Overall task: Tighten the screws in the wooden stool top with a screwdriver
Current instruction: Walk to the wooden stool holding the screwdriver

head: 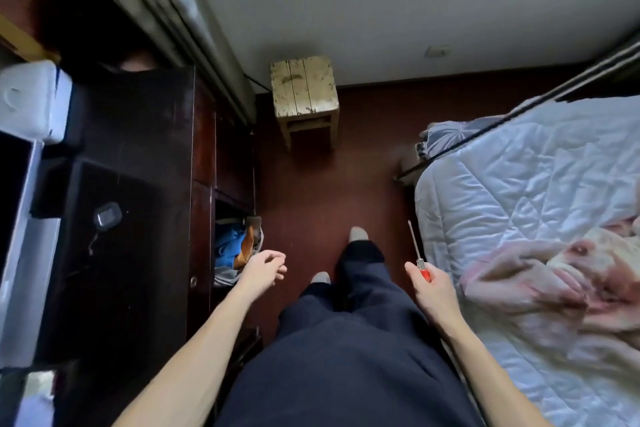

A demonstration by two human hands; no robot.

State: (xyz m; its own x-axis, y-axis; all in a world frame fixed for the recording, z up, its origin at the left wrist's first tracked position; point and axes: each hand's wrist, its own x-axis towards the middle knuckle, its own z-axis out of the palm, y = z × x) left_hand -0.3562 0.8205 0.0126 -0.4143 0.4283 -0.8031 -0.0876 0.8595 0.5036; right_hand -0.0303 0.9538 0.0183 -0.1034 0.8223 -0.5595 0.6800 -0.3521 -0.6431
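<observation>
A worn, pale wooden stool (304,88) stands upright on the dark red floor against the far wall, well ahead of me. My right hand (433,291) grips the red handle of a screwdriver (415,248), its metal shaft pointing forward and up. My left hand (265,269) hangs free at my side, fingers loosely curled, holding nothing. Both hands are far from the stool. No screws can be made out on the stool top from here.
A dark wooden cabinet (131,204) runs along the left, with an open shelf of blue cloth (233,246). A bed with a white quilt (533,191) and a pink blanket fills the right. My legs and socked feet (356,236) stand in the narrow aisle between them.
</observation>
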